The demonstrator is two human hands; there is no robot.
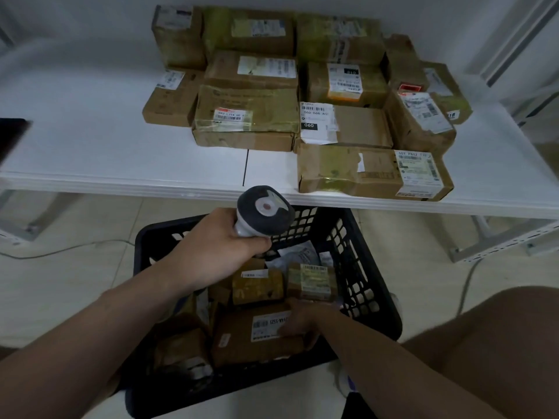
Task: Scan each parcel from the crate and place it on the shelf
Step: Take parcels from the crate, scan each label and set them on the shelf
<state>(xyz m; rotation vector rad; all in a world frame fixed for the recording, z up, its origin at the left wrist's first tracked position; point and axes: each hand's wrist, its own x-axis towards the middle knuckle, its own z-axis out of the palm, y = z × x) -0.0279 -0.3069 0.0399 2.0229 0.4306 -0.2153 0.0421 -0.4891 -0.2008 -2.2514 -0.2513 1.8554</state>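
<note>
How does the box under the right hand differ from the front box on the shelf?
The crate box lies in the black crate, held at one end by the right hand; the shelf box sits untouched on the white shelf. The shelf box carries glossy yellowish tape; the crate box looks plain. Both are brown cardboard with white barcode labels.

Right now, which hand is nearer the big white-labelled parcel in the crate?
Right. The right hand grips the parcel at its label end; the left hand holds the scanner higher up, over the crate.
</note>
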